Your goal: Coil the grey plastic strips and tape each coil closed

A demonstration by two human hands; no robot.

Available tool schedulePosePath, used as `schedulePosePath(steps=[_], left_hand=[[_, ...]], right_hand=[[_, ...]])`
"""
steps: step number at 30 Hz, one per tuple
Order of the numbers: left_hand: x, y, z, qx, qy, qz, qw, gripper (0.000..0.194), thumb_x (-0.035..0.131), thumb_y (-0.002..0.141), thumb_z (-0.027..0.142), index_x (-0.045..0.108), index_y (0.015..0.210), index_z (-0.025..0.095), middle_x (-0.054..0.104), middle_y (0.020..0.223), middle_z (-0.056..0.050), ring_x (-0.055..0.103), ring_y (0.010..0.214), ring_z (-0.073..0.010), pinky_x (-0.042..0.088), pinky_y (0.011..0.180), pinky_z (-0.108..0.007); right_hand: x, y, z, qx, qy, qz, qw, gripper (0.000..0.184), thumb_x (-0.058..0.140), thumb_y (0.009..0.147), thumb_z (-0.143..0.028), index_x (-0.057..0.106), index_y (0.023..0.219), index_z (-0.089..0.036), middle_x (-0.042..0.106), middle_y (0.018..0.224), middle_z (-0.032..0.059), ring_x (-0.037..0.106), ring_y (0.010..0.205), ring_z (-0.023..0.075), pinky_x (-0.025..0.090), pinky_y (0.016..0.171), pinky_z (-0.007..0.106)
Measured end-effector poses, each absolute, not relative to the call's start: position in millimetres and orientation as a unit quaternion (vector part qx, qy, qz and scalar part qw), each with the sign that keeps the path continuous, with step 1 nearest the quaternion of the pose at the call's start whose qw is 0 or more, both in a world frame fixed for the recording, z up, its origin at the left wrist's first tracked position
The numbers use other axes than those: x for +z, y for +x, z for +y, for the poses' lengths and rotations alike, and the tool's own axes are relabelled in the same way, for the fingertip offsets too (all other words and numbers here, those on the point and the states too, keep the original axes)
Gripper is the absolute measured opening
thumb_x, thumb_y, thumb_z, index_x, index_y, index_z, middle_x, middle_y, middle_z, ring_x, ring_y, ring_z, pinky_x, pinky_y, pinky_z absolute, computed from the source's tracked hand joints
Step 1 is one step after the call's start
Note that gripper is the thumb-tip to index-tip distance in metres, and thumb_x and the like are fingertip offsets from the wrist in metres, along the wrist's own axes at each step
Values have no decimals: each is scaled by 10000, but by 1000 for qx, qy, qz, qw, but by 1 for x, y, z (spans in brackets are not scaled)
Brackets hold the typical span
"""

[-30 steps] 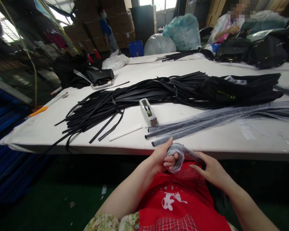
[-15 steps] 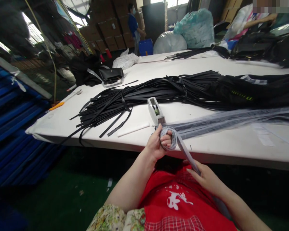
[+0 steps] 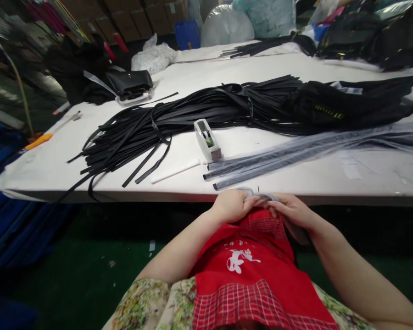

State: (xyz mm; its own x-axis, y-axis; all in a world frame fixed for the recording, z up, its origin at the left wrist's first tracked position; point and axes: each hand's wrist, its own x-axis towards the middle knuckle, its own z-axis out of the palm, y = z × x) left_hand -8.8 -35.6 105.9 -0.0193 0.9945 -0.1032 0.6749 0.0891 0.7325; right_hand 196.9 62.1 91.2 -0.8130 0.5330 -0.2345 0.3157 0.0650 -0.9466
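At the table's front edge, just above the red apron [image 3: 248,261], my left hand [image 3: 231,206] is closed on a coiled grey strap in clear plastic film [image 3: 259,198]. My right hand [image 3: 292,209] meets it from the other side, its fingers closed on the same strap. Most of the coil is hidden behind my hands. Beyond them, several film-wrapped strips with black ends [image 3: 254,176] lie flat on the table. A white tape dispenser [image 3: 205,140] stands at their left ends, close to a thin white stick [image 3: 175,171].
A long tied bundle of black straps [image 3: 192,110] stretches across the white table [image 3: 179,195]. A dark cloth with yellow lettering [image 3: 344,107] covers its right part. At the left are a black bag [image 3: 132,83] and an orange-handled tool [image 3: 38,141]. Stuffed plastic bags [image 3: 227,26] stand behind.
My right hand has come up to my left, and both hands now meet on the coil, lower against the apron. The view has tilted downward.
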Motion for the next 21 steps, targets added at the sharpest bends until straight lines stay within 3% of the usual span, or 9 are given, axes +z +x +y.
schedulePosePath(steps=[2,4,6,8,11,13,15,18,21], left_hand=[[107,-17,-36,229,575,644,451,589,371,898,646,571,562,205,464,452,2,472,470,-153,346,537,-269],[106,-24,-37,236,476,586,612,651,334,873,717,598,603,186,406,399,35,414,378,-124,303,447,-248],[104,-27,-36,289,354,509,729,674,336,853,753,604,652,169,349,366,65,337,313,-99,249,380,-228],[104,-25,-33,365,244,436,785,671,346,867,739,604,673,150,313,352,84,274,288,-75,242,355,-210],[106,-13,-27,490,114,353,789,646,363,912,676,629,733,115,346,387,85,318,314,-57,372,406,-200],[105,-5,-27,554,70,322,764,571,432,924,615,658,836,98,473,473,51,461,395,-72,462,491,-215],[101,-4,-30,584,68,315,745,493,526,904,565,673,940,96,609,612,0,586,529,-104,523,603,-246],[89,-16,-39,594,148,380,693,443,631,849,519,678,1006,107,700,810,-48,648,718,-141,531,790,-294],[82,-29,-45,551,302,539,561,412,607,857,502,682,1019,131,714,957,-70,642,879,-180,492,883,-312]], right_hand=[[82,201,69,446,-305,-837,81,311,523,906,-461,695,921,-202,702,814,58,635,762,211,506,740,331],[76,202,71,331,-311,-887,77,314,484,925,-429,701,976,-207,714,922,88,642,877,246,492,839,368],[71,198,64,322,-311,-890,90,364,416,957,-435,689,1052,-213,713,1001,96,643,950,259,481,893,384],[66,187,48,409,-303,-854,110,438,331,988,-482,643,1165,-231,712,1035,76,647,968,251,485,896,377],[60,161,15,605,-280,-733,135,602,215,968,-642,623,1082,-215,672,757,36,621,681,210,512,689,339],[56,145,-1,703,-286,-633,152,652,166,937,-709,584,928,-209,547,568,-7,492,485,162,448,514,297],[57,137,-3,731,-316,-576,183,605,207,934,-711,547,896,-211,498,538,-25,442,446,141,394,453,269],[68,145,18,649,-322,-654,219,508,418,913,-653,575,1042,-187,661,792,47,609,696,193,491,619,291],[84,165,44,515,-259,-810,107,413,526,904,-530,616,1118,-188,703,1052,92,639,950,253,496,839,341]])
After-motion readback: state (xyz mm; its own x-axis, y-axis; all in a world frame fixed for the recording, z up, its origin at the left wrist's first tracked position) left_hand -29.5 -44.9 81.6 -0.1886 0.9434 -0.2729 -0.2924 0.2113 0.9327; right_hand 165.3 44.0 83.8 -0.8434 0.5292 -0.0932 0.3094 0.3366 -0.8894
